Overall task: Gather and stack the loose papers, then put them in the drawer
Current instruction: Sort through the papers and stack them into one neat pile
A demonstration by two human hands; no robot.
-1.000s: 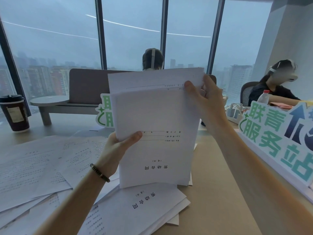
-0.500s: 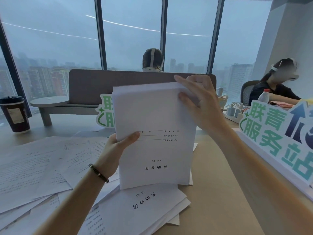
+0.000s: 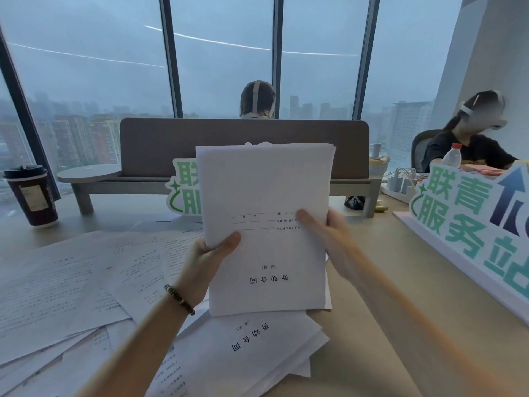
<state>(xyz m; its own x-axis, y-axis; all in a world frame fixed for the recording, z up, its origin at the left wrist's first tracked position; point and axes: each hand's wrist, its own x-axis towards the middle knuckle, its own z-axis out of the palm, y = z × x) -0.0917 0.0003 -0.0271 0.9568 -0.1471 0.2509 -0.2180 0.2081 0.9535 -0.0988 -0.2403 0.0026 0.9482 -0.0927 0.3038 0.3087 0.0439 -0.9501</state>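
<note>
above a paper-strewn desk point(image 3: 372, 325), both hands hold a stack of papers point(image 3: 266, 224) upright: left hand point(image 3: 206, 259) pinching its left edge, right hand point(image 3: 329, 239) gripping the right edge; loose sheets point(image 3: 71, 282) lie beneath.

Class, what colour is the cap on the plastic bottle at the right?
Red, on the plastic bottle in the head view.

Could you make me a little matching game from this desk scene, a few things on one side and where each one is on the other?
Things:
1. held stack of papers
2. coffee cup
3. plastic bottle
4. loose papers

Places:
A. far left of the desk, by the window
B. spread flat on the desk, left side
C. upright, held between both hands
D. far right, in front of a seated person

Pairs: 1-C, 2-A, 3-D, 4-B
</note>
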